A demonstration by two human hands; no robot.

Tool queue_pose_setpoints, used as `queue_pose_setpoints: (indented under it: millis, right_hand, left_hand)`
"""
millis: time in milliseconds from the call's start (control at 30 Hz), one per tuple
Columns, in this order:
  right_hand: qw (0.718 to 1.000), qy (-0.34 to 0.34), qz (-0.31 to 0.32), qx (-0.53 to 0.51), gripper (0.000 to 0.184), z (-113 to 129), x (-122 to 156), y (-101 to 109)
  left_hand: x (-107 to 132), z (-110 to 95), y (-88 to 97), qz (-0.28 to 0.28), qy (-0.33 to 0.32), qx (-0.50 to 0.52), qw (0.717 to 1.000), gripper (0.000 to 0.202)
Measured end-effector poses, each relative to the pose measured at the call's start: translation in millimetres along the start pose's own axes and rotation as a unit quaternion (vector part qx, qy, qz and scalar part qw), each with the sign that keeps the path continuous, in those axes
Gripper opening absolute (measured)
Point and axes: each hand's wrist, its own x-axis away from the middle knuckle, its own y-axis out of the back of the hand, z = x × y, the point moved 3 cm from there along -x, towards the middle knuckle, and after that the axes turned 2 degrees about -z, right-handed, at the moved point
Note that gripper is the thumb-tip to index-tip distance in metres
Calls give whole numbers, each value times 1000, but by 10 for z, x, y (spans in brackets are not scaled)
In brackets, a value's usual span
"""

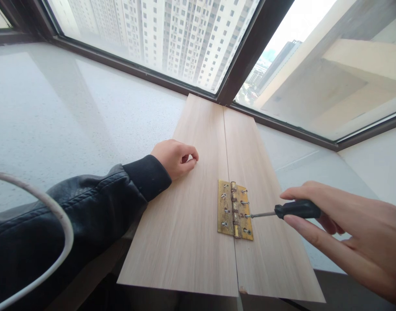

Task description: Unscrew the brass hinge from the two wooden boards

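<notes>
Crosswise, the screwdriver (298, 209) points left onto the brass hinge (236, 211).

Outside the window frame (245, 56) stand hazy tower blocks (185, 39), perhaps flats; a cable (68, 233) curves indoors.

High-rise room (375, 162), towers (185, 39) outside window (251, 47)

Brassy hinge (235, 210), black-handled screwdriver (293, 210), pale wood-grain boards (198, 216)
</notes>
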Motion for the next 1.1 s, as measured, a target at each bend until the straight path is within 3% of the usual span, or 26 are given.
queue_pose_setpoints:
  millis: [267,500,767,967,1100]
  right_hand:
    - [994,37,58,-79,12,-15,-38,32]
    - [994,103,33,-14,20,120,-85,62]
    - [986,163,1,45,27,107,-109,39]
    - [988,134,-39,60,42,127,-169,31]
    - [989,75,-37,126,37,95,-133,29]
  left_hand:
    - [-5,7,1,-4,-6,0,1000,20]
    - [4,10,9,-4,-6,-6,1000,20]
    - [-3,0,10,1,-5,-9,1000,20]
    - [2,7,9,-7,-6,-5,1000,21]
    - [4,8,5,-4,-4,-3,1000,22]
